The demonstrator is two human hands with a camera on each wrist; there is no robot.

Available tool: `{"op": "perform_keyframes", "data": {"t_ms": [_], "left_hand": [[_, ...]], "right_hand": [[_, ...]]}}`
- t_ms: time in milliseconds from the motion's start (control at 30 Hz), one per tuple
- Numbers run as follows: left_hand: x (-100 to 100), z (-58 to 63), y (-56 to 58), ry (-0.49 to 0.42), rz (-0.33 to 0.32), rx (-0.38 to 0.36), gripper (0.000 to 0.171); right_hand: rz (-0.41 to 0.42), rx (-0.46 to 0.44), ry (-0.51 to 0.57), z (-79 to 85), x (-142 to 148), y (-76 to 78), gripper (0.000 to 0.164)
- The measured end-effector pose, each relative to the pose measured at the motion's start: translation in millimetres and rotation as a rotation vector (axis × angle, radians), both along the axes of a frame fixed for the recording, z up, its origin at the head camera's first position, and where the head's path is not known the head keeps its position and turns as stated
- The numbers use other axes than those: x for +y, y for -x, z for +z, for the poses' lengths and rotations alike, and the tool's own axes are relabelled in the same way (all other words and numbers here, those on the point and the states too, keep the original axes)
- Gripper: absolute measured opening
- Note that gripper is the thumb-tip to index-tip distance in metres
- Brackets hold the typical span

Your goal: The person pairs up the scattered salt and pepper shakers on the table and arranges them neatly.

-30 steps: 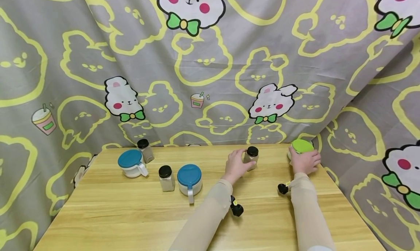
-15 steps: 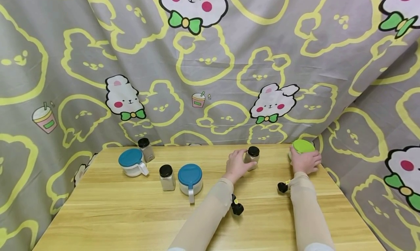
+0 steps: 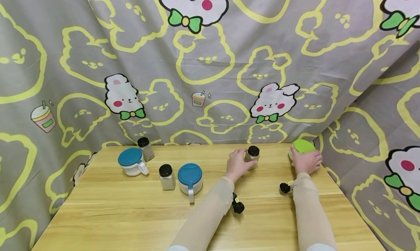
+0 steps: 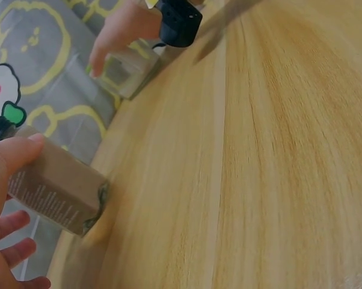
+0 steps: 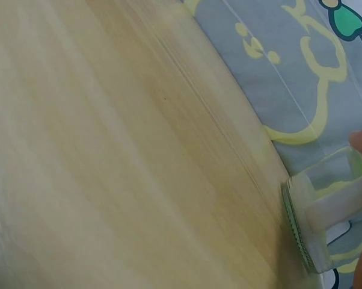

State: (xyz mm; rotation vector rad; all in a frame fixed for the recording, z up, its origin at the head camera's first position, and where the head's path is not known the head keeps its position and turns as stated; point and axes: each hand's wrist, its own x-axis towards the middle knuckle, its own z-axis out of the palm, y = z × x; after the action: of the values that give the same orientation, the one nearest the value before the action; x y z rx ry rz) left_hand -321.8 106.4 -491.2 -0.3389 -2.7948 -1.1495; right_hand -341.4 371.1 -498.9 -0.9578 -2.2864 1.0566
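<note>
My left hand (image 3: 238,164) holds a square spice jar (image 3: 253,152) with a black lid near the table's back edge. In the left wrist view, the thumb lies across this spice jar (image 4: 61,183), which has grey-brown contents and white print on its side. At the back right, my right hand (image 3: 306,161) grips a clear seasoning jar with a bright green lid (image 3: 303,146). The right wrist view shows that clear jar (image 5: 301,208) at its right edge, with a whitish handle and only bits of the fingers. Both jars stand upright at the table's far side.
Two white seasoning pots with blue lids and handles, one farther left (image 3: 130,158) and one nearer (image 3: 190,176), stand left of the hands. Beside them are two black-lidded spice jars, a rear one (image 3: 146,149) and a front one (image 3: 167,178). A patterned curtain (image 3: 210,72) hangs behind the table.
Both hands keep hold of their jars in the same places. The right wrist has shifted slightly to the right.
</note>
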Motion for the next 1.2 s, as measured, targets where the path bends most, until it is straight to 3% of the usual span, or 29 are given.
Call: {"op": "perform_keyframes", "data": {"t_ms": [300, 733, 1200], "left_hand": [[3, -0.2, 0.4, 0.001, 0.01, 0.012, 0.064], [1, 0.5, 0.0, -0.036, 0.012, 0.03, 0.063], [0, 2.9, -3.6, 0.081, 0.011, 0.083, 0.058]], "right_hand": [[0.013, 0.03, 0.005, -3.1, 3, -0.5, 0.117], [0.022, 0.002, 0.003, -1.6, 8, -4.6, 0.119], [0.028, -0.012, -0.005, -0.1, 7, -11.8, 0.115]]}}
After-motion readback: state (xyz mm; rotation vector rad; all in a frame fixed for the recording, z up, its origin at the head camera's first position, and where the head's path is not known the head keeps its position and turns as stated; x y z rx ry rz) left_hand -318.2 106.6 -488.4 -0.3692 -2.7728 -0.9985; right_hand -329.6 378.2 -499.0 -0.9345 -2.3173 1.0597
